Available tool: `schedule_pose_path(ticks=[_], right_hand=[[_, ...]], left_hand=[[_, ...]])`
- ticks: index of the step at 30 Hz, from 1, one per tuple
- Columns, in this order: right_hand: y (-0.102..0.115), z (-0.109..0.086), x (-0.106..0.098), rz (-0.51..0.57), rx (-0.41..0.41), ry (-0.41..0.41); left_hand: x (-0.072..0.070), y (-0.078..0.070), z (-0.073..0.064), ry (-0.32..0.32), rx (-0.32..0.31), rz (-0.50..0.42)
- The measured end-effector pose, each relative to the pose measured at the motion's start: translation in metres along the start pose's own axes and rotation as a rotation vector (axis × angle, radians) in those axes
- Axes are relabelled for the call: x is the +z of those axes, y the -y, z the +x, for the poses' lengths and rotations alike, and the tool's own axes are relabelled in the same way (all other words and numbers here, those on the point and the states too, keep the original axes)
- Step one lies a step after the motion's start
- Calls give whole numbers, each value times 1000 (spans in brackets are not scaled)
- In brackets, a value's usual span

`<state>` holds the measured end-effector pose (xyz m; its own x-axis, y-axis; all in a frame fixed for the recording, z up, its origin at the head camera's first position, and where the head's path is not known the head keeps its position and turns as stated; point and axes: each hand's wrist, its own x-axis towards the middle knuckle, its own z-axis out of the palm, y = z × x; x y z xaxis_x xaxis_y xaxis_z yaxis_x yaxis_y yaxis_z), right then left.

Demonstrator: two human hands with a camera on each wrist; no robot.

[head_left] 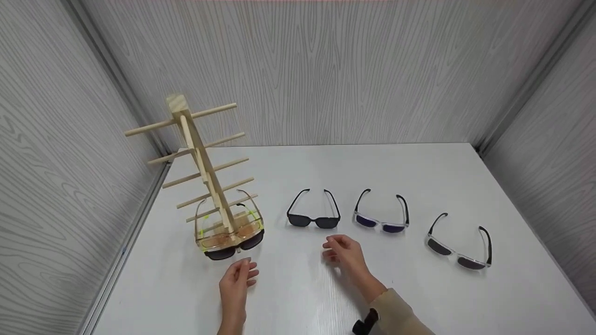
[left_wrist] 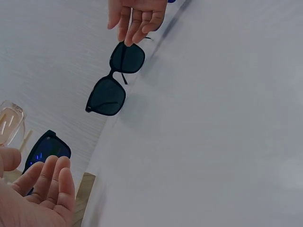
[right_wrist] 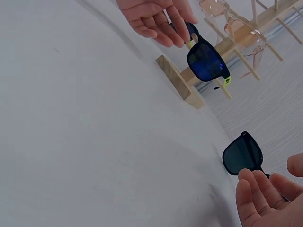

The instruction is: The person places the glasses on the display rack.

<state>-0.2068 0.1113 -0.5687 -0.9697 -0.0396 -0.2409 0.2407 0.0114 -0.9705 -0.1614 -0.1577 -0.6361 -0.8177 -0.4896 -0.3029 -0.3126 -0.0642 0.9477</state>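
Observation:
My left hand (head_left: 236, 284) is bare of any object, its fingers loosely bent just in front of the wooden glasses rack (head_left: 212, 177). On the rack's lowest pegs hang dark-lensed sunglasses (head_left: 253, 240) with yellow-green temples; clear-framed glasses with pinkish lenses (right_wrist: 246, 35) sit above them. My right hand (head_left: 347, 256) also holds nothing, fingers relaxed above the table. Closest to it are black sunglasses (head_left: 327, 223), lying with temples unfolded and pointing away. In the left wrist view, the right hand's fingertips overlap these black sunglasses (left_wrist: 106, 96).
Sunglasses with clear frames and purple-blue lenses (head_left: 393, 228) lie right of the black pair. Farther right is another clear-framed, dark-lensed pair (head_left: 471, 264). The rack's upper pegs (head_left: 214, 110) stick out both sides. Grey wood-grain panels (head_left: 316, 70) enclose the white table (head_left: 298, 298).

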Motion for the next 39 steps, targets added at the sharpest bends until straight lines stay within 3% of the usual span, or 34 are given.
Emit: schedule_pose_path(ticks=[6, 13, 16, 23, 29, 39], right_hand=[[0, 0, -10, 11, 5, -34], [-4, 0, -22, 31, 0, -67], [-5, 0, -26, 59, 0, -78], [-4, 2, -33, 85, 19, -121], [-2, 5, -34, 150, 38, -153], [-1, 12, -34, 183, 59, -180]], left_hand=[[12, -5, -6, 44, 33, -1], [18, -48, -42, 99, 39, -32], [22, -57, -49, 128, 45, -30], [35, -59, -45, 197, 42, -4], [44, -60, -42, 250, 90, 0], [66, -57, -31, 228, 114, 14]])
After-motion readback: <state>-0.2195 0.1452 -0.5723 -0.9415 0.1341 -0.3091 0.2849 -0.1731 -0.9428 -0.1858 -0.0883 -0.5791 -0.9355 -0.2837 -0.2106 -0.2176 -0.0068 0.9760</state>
